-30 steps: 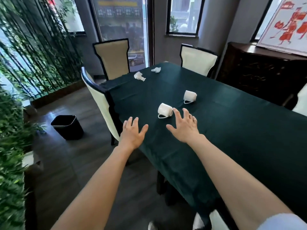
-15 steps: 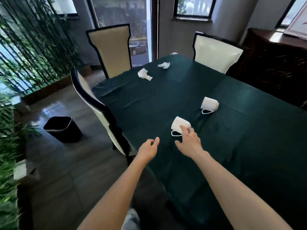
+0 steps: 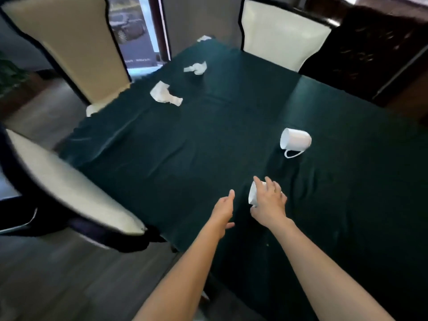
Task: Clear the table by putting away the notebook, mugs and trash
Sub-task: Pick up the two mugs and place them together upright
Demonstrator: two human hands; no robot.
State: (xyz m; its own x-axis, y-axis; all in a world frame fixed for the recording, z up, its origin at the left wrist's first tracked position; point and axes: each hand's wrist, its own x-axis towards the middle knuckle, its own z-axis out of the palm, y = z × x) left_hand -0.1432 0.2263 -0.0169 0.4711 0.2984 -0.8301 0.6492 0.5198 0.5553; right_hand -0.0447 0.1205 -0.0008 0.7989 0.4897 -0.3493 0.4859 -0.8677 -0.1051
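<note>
A white mug lies on its side on the dark green tablecloth, and my right hand lies over it with fingers curled round its body. My left hand hovers just left of that mug, fingers relaxed, holding nothing. A second white mug lies tipped over farther right and back, handle toward me. Crumpled white tissues sit at the far end: one near the left edge, one behind it, and a third at the table's far edge. No notebook is in view.
Cream chairs with dark frames stand around the table: one close at the left, one at the far left, one at the far right. A dark wooden cabinet stands at the right. Wooden floor lies to the left.
I have moved closer and the view has tilted down. My right hand went from touching the near mug to closing over it. My left hand stays beside it. The bin has left the view.
</note>
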